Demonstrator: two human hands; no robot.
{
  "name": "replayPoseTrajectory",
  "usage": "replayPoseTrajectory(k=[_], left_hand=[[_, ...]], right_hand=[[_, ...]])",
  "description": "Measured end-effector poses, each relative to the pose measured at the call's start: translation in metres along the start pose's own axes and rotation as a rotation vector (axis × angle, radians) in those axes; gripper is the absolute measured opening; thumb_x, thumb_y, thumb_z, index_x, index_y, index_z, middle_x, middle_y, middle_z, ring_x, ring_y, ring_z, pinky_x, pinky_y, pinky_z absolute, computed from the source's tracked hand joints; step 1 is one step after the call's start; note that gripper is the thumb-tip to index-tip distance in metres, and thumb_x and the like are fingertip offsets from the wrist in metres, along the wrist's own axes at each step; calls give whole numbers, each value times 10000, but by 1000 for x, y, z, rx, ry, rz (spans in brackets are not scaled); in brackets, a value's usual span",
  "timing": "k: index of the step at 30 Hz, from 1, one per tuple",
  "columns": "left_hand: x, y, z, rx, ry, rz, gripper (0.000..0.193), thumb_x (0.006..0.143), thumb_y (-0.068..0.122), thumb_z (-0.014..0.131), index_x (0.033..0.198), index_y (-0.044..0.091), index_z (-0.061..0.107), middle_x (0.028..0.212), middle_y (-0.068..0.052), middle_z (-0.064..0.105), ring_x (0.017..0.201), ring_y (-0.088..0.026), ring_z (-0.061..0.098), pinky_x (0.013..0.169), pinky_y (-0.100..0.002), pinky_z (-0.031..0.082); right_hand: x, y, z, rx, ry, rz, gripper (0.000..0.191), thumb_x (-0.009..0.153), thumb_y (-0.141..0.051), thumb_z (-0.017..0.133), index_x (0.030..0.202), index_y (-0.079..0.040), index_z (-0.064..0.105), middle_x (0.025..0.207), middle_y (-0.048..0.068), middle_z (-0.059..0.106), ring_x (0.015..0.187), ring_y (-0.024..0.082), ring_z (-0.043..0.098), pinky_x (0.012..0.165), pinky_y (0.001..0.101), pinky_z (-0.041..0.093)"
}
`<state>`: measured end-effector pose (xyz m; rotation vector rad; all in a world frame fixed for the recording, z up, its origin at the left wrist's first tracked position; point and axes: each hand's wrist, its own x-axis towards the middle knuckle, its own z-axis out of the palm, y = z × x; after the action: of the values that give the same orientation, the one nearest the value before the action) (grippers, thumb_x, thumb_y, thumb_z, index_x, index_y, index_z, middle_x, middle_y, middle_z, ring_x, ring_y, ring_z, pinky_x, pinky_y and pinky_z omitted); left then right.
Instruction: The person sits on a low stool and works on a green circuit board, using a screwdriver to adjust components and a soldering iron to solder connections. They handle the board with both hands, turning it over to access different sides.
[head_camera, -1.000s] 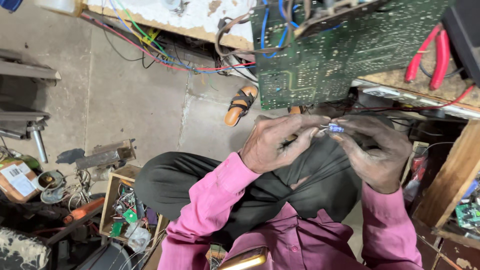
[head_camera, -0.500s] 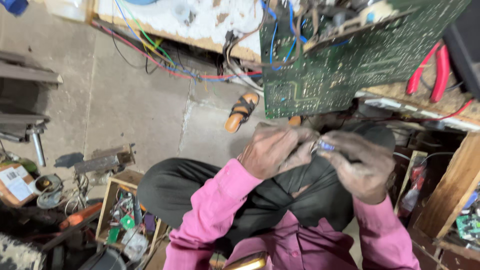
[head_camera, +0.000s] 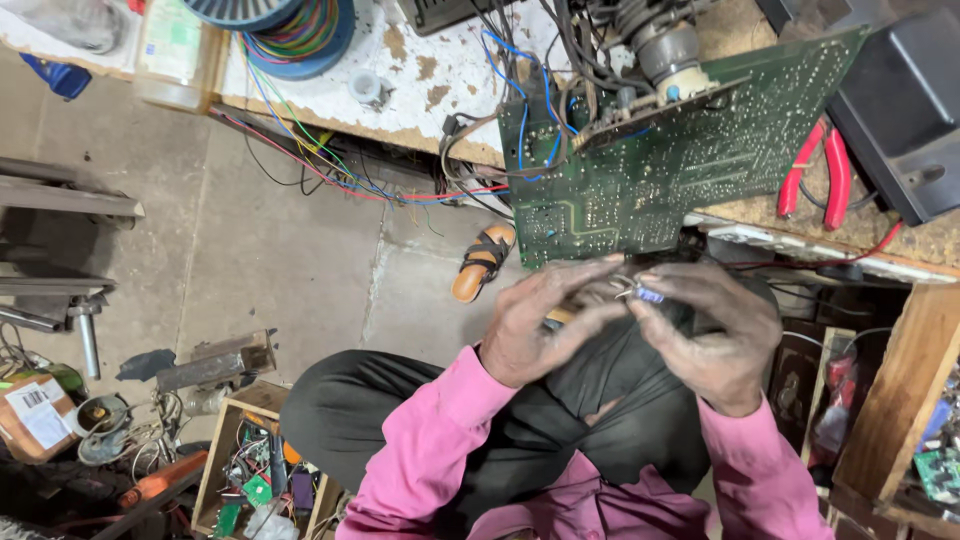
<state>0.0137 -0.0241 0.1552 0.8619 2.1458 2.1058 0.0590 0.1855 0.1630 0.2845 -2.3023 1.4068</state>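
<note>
Basically both hands meet mid-frame over the lap, just near of the green board (head_camera: 660, 170) hanging off the desk (head_camera: 440, 75) edge. Right hand (head_camera: 715, 335) pinches a small blue-tipped part (head_camera: 645, 294) at its fingertips, clenched on it. Left hand (head_camera: 540, 325) has its fingers closed against the same part from the left. Part's long axis runs roughly left-right, between the two grips.

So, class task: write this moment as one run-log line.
left hand: pinching small component | right hand: pinching same component | behind: green circuit board on bench edge | red pliers: on bench, untouched
</note>
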Motion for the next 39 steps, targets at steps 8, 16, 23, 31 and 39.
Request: replayPoseTrajectory(k=[8, 16, 23, 31, 39], left_hand=[[0, -15, 3, 136, 54, 98, 314, 926, 16, 815, 1216, 28, 696, 1189, -109, 748, 1029, -219, 772, 864, -289, 635], [2, -19, 2, 257, 70, 148, 273, 924, 8, 794, 1187, 26, 723, 1148, -101, 761, 1037, -222, 773, 898, -303, 640], [1, -19, 18, -3, 130, -92, 424, 943, 21, 733, 1348, -13, 613, 1202, -105, 738, 997, -182, 776, 854, -298, 646], [-22, -45, 52, 448, -467, 56, 266, 1026, 326, 692, 1244, 174, 682, 987, -74, 728, 784, -272, 725, 660, -393, 573], [-47, -69, 71, 538, -714, 48, 274, 1004, 322, 661, 1225, 161, 662, 971, -101, 710, 764, -314, 715, 630, -437, 560]], right_hand=[[-5, 9, 0, 107, -42, 175, 302, 841, 46, 846, 1111, 21, 714, 1135, 171, 739, 962, 179, 738, 772, 232, 584], [1, 11, 2, 26, -104, 188, 296, 806, -5, 849, 1084, 5, 748, 1107, 151, 767, 1041, 235, 760, 933, 320, 599], [23, 7, -2, -64, 8, 170, 214, 918, -4, 814, 1124, -19, 758, 1099, 135, 761, 981, 195, 750, 851, 281, 594], [52, 27, 12, -383, 173, -37, 236, 998, -1, 859, 1207, -41, 756, 1094, 108, 735, 957, 183, 723, 806, 275, 575], [46, 28, 24, -487, 239, -29, 286, 970, -7, 892, 1218, -81, 769, 1113, 90, 723, 969, 210, 708, 826, 309, 568]])
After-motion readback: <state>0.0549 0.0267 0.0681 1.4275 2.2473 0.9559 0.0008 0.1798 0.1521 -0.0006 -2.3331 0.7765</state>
